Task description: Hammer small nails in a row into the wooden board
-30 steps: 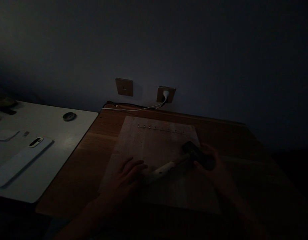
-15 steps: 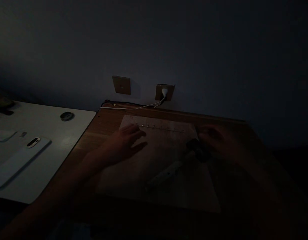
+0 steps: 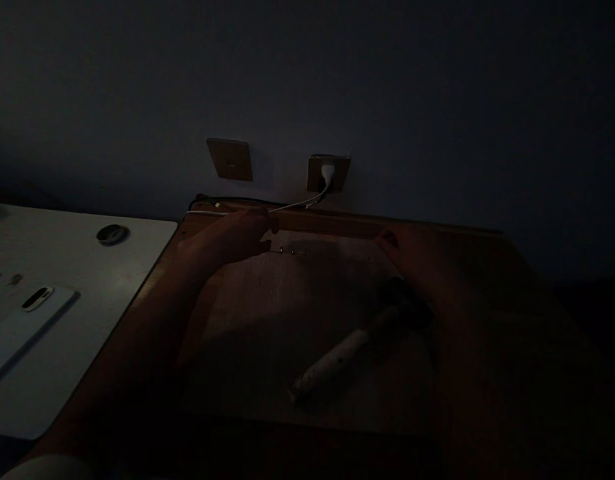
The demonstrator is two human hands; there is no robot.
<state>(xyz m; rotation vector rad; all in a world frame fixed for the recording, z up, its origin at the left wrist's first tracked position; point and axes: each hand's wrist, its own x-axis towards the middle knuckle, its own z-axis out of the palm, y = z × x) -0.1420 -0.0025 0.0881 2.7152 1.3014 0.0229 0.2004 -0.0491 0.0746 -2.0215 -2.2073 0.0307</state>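
The room is very dark. A pale wooden board (image 3: 287,313) lies on a brown desk (image 3: 487,267), with a short row of small nails (image 3: 287,250) near its far edge. A hammer (image 3: 337,360) with a light handle and dark head rests loose on the board. My left hand (image 3: 242,233) is curled around the board's far left corner, just beside the nails. My right hand (image 3: 412,253) is curled at the board's far right corner, just beyond the hammer head. Neither hand touches the hammer.
A white table (image 3: 87,280) adjoins the desk on the left, carrying a small round dark object (image 3: 112,234) and a flat white device (image 3: 22,320). On the wall behind are a switch plate (image 3: 230,159) and a socket with a white plug (image 3: 328,173) and cable.
Both hands let go of the hammer and moved away from me to the board's far corners. The hammer now lies free on the board. The view shifted slightly.
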